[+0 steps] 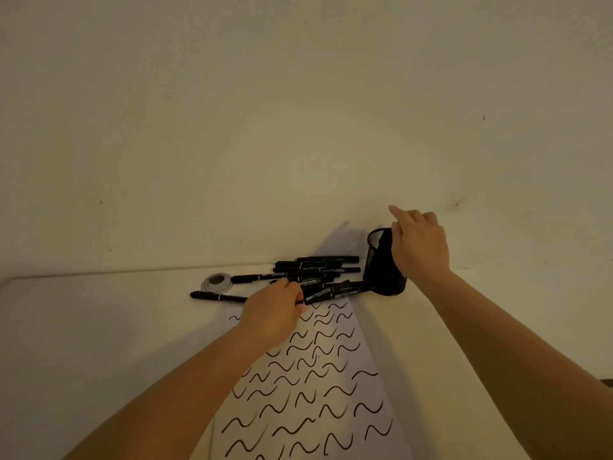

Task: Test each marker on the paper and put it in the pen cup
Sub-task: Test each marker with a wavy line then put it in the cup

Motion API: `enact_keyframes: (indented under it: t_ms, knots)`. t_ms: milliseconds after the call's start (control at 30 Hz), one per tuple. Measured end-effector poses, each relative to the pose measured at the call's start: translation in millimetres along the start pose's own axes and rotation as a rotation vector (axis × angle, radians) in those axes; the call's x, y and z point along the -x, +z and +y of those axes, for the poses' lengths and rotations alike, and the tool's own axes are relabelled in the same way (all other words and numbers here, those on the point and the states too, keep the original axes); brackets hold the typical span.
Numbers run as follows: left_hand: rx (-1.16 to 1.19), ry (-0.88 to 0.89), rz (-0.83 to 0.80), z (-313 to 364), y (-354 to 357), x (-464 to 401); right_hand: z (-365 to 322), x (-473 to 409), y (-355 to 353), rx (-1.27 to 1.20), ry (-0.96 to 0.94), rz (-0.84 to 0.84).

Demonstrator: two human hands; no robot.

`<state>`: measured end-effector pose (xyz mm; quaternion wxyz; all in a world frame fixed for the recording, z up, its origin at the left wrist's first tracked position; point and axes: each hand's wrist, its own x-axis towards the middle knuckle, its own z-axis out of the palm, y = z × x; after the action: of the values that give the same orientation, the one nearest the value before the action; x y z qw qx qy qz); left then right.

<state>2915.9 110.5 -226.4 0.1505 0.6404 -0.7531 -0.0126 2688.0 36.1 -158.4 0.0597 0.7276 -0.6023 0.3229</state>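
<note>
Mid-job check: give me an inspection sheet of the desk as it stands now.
Surface: pale table against a wall.
Job's things: paper covered in black squiggles; pile of black markers at its far end, one stray marker to the left; black mesh pen cup, tilted.
Clutter: small round clear lid beside the pile.
Grippers: left hand grips markers at the pile's near edge; right hand holds the cup's rim.
Cables: nothing seen.
Surroundings: plain wall with a few marks.
</note>
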Motion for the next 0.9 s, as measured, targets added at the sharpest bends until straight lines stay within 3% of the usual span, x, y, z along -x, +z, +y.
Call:
enact_keyframes:
  t_ms: [67,133,333,500,633,767,900]
  knots:
    - [0.027,0.000,0.041,1,-5,6,-15,12,-10,-0.017,-0.080,0.190]
    - [0.077,-0.021,0.065,4,-11,13,-33,32,-17,-0.134,-0.121,0.263]
    - [0.394,-0.050,0.093,29,-29,54,-80,109,-19,-0.691,0.214,-0.215]
    - [0.523,0.093,0.140,50,-28,102,-101,161,-19,-1.016,0.396,-0.176]
    - [0.480,0.052,0.191,53,-30,126,-111,183,-24,-1.160,0.581,-0.088]
    - [0.345,0.127,0.198,55,-35,147,-120,201,-31,-1.099,0.495,-0.202]
    - [0.598,0.065,0.037,55,-37,159,-118,209,-34,-1.064,0.502,-0.185]
